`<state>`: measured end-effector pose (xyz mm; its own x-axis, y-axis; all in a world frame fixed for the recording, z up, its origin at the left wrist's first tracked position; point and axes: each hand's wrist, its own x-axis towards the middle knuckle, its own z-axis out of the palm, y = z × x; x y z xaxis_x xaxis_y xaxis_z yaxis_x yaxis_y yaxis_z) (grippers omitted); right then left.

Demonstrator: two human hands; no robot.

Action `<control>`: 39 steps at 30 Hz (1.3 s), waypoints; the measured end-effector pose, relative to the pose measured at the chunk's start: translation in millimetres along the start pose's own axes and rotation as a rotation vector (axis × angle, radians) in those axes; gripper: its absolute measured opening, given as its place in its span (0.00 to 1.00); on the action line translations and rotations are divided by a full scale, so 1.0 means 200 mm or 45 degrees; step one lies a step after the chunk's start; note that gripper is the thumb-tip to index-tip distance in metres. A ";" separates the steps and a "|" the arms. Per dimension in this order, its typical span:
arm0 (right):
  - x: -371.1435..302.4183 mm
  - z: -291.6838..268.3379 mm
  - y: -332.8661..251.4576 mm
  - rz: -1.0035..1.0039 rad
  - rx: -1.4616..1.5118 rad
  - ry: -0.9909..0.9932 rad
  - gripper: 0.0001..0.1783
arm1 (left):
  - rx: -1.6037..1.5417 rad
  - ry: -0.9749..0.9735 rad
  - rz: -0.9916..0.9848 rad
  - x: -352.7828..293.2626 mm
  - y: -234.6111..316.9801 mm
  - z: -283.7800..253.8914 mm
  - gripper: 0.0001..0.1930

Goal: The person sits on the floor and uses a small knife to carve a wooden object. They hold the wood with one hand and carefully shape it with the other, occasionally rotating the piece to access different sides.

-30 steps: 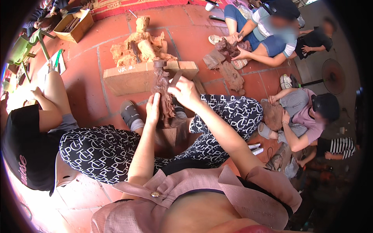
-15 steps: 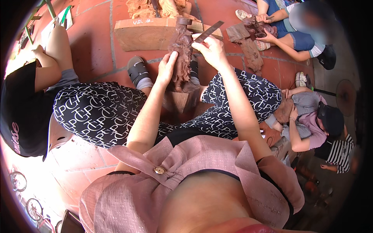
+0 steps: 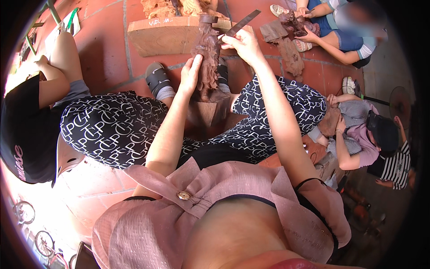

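Between my legs stands a carved dark reddish-brown wooden figure (image 3: 207, 60), roughly upright with its block base (image 3: 209, 112) toward me. My left hand (image 3: 192, 73) grips its left side, the thumb along the carving and the other fingers partly hidden. In my right hand (image 3: 245, 48) is a thin, flat, dark metal-looking strip (image 3: 244, 22), pinched by thumb and fingers and slanting up to the right. The strip's lower end lies close to the figure's upper right side; whether it touches cannot be made out.
Just beyond the figure, a pale thick wooden block (image 3: 165, 38) bears a lighter carving (image 3: 201, 8). Brown wood pieces (image 3: 289, 56) lie on the red tiles to the right. People sit at both sides; one at far right handles a dark carving (image 3: 298, 27).
The figure has turned a little and shows more of its front. My right hand with the strip has shifted slightly up. The whole view has also moved a little.
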<state>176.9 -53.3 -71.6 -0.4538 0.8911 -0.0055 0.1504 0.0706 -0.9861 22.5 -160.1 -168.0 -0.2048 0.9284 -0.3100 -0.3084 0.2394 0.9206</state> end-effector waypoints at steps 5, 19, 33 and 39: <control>-0.08 0.04 -0.04 -0.124 -0.426 0.059 0.11 | -0.028 -0.002 0.029 0.02 -0.03 0.00 0.31; -0.12 0.09 -0.09 -0.150 -0.440 0.175 0.09 | 0.000 -0.016 -0.024 0.01 -0.01 -0.01 0.31; -0.15 0.15 -0.09 -0.129 -0.476 0.277 0.08 | 0.038 -0.005 -0.019 0.00 -0.01 -0.01 0.31; -0.12 0.12 -0.05 -0.082 -0.272 0.383 0.06 | 0.029 0.005 0.000 0.02 -0.04 -0.01 0.31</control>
<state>165.7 -86.1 -66.3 -0.1945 0.9714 0.1360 0.3239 0.1944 -0.9259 22.6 -158.5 -177.6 -0.2086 0.9274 -0.3106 -0.2873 0.2455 0.9258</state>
